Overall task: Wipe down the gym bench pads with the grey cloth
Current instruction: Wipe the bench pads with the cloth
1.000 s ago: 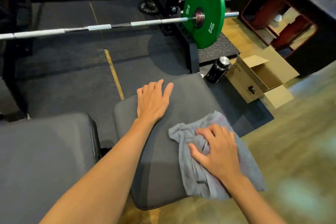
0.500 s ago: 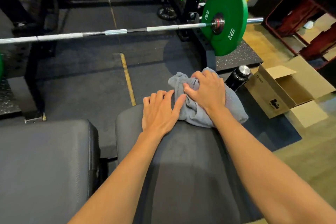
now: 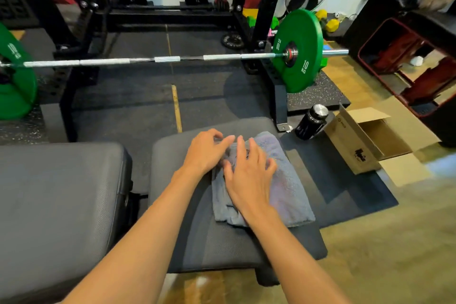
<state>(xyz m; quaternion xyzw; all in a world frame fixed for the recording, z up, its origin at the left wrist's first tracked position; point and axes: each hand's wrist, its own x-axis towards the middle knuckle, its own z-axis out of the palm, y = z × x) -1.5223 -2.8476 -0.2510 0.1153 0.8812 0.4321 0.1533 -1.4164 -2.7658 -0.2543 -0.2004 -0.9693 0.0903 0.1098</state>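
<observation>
Grey cloth (image 3: 283,180) spread flat on seat pad (image 3: 187,234), toward 1 o'clock corner; right hand (image 3: 249,180) open-palmed pressing it, left hand (image 3: 207,153) open, fingertips on cloth edge; best wiped with flat palm, overlapping strokes; back pad (image 3: 59,205) at 9 o'clock waiting

Seat pad (image 3: 197,242) near end bare, free for hands. Far half taken by grey cloth (image 3: 291,187) w/ both hands on it. Barbell (image 3: 128,61) crosses beyond pad; bottle (image 3: 311,122), cardboard box (image 3: 355,145) block floor right.

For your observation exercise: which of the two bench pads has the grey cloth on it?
The smaller right pad; grey cloth lies on it. The larger left pad is bare.
</observation>
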